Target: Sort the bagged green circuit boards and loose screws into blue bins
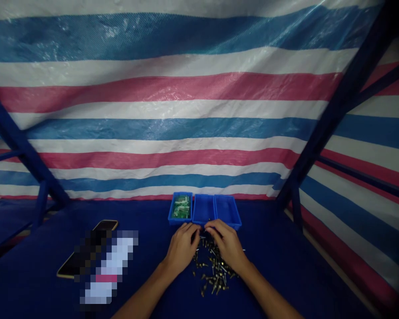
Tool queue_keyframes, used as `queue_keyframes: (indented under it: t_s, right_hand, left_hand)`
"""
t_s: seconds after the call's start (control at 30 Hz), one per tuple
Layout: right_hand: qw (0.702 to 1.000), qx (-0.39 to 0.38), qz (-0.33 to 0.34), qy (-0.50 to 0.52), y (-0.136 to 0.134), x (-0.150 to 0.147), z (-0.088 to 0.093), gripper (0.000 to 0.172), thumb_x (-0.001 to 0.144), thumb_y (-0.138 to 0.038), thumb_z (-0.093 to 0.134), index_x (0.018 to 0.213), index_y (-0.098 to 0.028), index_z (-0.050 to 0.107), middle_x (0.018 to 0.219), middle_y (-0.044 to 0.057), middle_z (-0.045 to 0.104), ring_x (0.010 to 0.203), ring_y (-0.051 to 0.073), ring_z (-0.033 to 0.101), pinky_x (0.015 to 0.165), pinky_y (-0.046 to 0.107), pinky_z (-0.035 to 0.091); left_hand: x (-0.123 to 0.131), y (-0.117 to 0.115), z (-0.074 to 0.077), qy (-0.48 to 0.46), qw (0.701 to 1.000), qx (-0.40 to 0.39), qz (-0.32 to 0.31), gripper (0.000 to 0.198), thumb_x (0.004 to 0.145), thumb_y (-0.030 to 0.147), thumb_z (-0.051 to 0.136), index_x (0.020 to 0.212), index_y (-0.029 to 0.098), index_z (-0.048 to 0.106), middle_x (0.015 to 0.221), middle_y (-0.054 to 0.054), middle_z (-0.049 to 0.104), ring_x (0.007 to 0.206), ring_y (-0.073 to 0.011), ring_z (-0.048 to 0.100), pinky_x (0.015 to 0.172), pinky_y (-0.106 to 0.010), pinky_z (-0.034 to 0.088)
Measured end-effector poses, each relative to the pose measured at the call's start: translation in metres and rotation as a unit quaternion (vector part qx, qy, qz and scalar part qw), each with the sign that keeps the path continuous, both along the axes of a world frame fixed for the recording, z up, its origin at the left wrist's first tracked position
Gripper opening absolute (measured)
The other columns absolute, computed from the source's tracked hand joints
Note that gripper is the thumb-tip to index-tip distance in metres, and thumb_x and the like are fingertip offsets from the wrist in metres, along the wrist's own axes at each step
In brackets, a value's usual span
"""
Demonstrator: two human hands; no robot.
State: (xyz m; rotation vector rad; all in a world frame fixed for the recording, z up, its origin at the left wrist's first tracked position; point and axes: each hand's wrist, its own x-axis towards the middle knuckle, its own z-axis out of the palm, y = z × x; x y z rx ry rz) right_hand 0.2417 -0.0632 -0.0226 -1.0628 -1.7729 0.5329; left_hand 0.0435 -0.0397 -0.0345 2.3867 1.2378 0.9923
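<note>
My left hand [183, 245] is closed, thumb and fingers pinched together, just in front of the blue bins. Opposite it, my right hand [226, 243] is closed in a similar pinch, its fingertips close to those of the left. What either hand holds is too small and dark to make out. Beneath and between the hands lies a loose pile of small metal parts [216, 270], brassy heads with thin silvery shafts, like small screws or pins. Part of the pile is hidden by my right hand.
A blue bin [170, 212] holding green pieces, perhaps circuit boards, stands at the back beside a middle blue bin [204, 207] and a right blue bin [226, 209]. A phone [104, 226] and a blurred-out pale item [111, 266] lie left. Dark blue frame posts [319, 137] rise at the sides.
</note>
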Motion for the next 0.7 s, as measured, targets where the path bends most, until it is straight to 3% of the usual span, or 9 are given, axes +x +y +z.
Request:
queue_keyframes:
  t_s: [0.17,0.27,0.4,0.7]
  right_hand:
    - [0.992,-0.097,-0.019,0.082,0.004,-0.001,-0.006,0.023,0.107,-0.041,0.054,0.107,-0.025,0.071,0.078,0.000,0.072,0.057,0.015,0.062,0.055,0.025,0.048]
    - [0.974,-0.145,-0.001,0.173,0.010,-0.001,-0.010,0.027,0.103,-0.050,0.060,0.104,-0.024,0.066,0.086,0.002,0.075,0.051,0.012,0.058,0.045,0.022,0.042]
    - [0.957,-0.160,0.013,0.242,0.014,0.000,-0.009,0.035,0.099,-0.057,0.064,0.099,-0.022,0.061,0.095,0.006,0.077,0.047,0.010,0.056,0.041,0.020,0.039]
    - [0.956,-0.163,-0.008,0.242,0.013,0.000,-0.003,0.047,0.099,-0.064,0.060,0.080,-0.021,0.057,0.070,0.000,0.070,0.041,0.008,0.047,0.040,0.020,0.032]
  left_hand:
    - [0.000,0.000,0.000,0.002,1.000,0.003,0.003,0.026,0.103,0.016,0.048,0.106,0.027,0.071,0.106,-0.001,0.077,0.097,-0.0227,0.069,0.090,-0.038,0.053]
    - [0.000,0.000,0.000,0.001,1.000,0.007,0.001,0.026,0.103,0.015,0.048,0.105,0.027,0.071,0.105,-0.001,0.077,0.095,-0.0222,0.069,0.090,-0.038,0.053]
    - [0.000,0.000,0.000,0.000,1.000,0.004,0.002,0.027,0.103,0.015,0.048,0.107,0.027,0.072,0.105,-0.001,0.077,0.095,-0.0225,0.068,0.089,-0.038,0.053]
    - [0.001,0.001,-0.002,0.003,1.000,-0.003,0.002,0.027,0.105,0.018,0.046,0.107,0.026,0.072,0.105,-0.003,0.077,0.096,-0.0231,0.068,0.091,-0.039,0.054]
